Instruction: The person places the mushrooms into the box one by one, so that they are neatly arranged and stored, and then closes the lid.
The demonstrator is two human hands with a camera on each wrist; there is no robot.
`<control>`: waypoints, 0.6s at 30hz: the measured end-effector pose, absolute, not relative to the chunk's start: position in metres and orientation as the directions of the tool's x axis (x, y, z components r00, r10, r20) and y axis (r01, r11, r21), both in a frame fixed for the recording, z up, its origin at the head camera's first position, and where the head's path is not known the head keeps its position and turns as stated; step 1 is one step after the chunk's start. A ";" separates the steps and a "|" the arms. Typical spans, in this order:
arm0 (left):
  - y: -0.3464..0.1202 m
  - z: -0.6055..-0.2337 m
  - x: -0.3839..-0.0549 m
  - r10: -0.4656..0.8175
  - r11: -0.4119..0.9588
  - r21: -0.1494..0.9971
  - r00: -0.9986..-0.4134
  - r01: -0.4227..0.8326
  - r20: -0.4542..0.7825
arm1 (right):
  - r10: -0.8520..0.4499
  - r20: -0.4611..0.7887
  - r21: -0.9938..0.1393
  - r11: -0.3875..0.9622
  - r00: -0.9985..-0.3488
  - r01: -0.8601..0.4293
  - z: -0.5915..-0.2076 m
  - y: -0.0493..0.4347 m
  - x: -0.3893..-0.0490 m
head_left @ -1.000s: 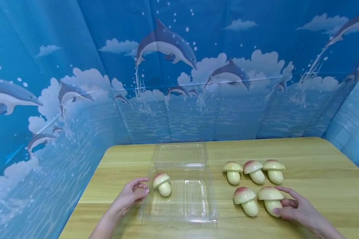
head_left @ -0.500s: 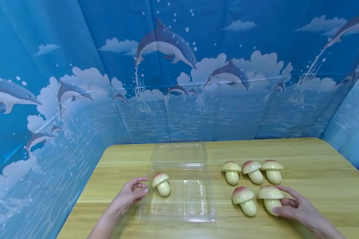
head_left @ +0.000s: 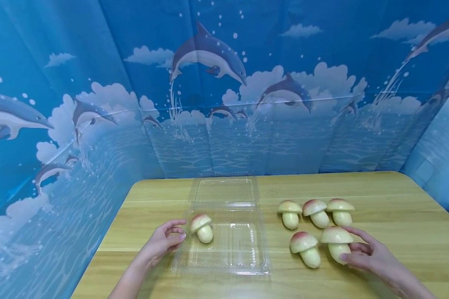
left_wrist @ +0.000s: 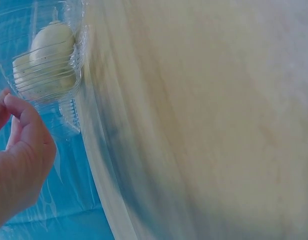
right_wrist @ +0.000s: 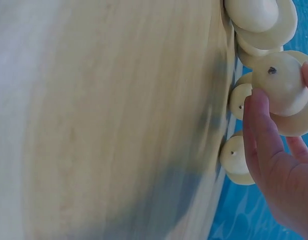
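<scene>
My right hand [head_left: 374, 259] grips a cream toy mushroom [head_left: 337, 245] with a domed cap, fingers and thumb at its right side. In the right wrist view this toy mushroom [right_wrist: 279, 85] stands off the tabletop, its stem end facing the camera. At the left, my left hand [head_left: 162, 243] pinches the left rim of an open clear plastic clamshell container [head_left: 239, 261]. One toy mushroom [head_left: 203, 230] with a pink-tinged cap lies inside, near that rim. Through the ribbed wall the same toy mushroom [left_wrist: 51, 65] shows in the left wrist view.
Another toy mushroom [head_left: 307, 249] lies just left of the held one. Behind them, three more form a row, with the middle toy mushroom [head_left: 317, 214] tilted. The container's lid [head_left: 224, 193] lies folded back on the wooden table [head_left: 134, 211]. A blue dolphin-print curtain [head_left: 224, 137] hangs behind.
The held toy mushroom has risen slightly with my right hand and shifted a little left. My left hand and the container stay put.
</scene>
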State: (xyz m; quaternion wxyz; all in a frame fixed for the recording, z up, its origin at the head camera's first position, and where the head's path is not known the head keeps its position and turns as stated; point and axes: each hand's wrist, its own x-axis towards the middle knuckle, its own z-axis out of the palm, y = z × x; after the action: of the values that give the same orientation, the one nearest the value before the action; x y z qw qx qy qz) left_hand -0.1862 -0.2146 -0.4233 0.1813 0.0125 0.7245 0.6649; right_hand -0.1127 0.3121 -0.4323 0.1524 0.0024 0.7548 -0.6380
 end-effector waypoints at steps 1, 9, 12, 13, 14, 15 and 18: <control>-0.214 -0.423 -0.186 0.258 0.117 0.968 -0.934 -0.224 -0.247 | -0.196 -0.231 -0.964 0.181 -0.953 0.196 -0.432 0.312 -0.113; -0.215 -0.423 -0.188 0.260 0.114 0.969 -0.935 -0.219 -0.242 | -0.195 -0.172 -0.972 0.192 -0.966 0.135 -0.424 0.311 -0.115; -0.216 -0.423 -0.188 0.263 0.112 0.970 -0.935 -0.217 -0.240 | -0.202 -0.174 -0.972 0.192 -0.964 0.135 -0.420 0.311 -0.117; -0.216 -0.423 -0.188 0.263 0.112 0.970 -0.935 -0.217 -0.239 | -0.202 -0.180 -0.971 0.193 -0.963 0.141 -0.419 0.311 -0.117; -0.216 -0.423 -0.188 0.264 0.111 0.970 -0.934 -0.217 -0.239 | -0.202 -0.191 -0.969 0.192 -0.961 0.153 -0.418 0.311 -0.118; -0.216 -0.423 -0.188 0.265 0.111 0.970 -0.934 -0.216 -0.239 | -0.203 -0.203 -0.968 0.191 -0.958 0.164 -0.417 0.311 -0.118; -0.216 -0.423 -0.188 0.265 0.111 0.970 -0.934 -0.217 -0.239 | -0.205 -0.225 -0.963 0.196 -0.953 0.185 -0.415 0.311 -0.119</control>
State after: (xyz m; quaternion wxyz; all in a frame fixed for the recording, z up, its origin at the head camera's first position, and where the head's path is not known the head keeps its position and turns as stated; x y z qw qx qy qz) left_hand -0.1882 -0.2161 -0.4233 0.1806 0.0166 0.7232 0.6665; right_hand -0.1195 0.3108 -0.4153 0.1538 -0.0067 0.7579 -0.6340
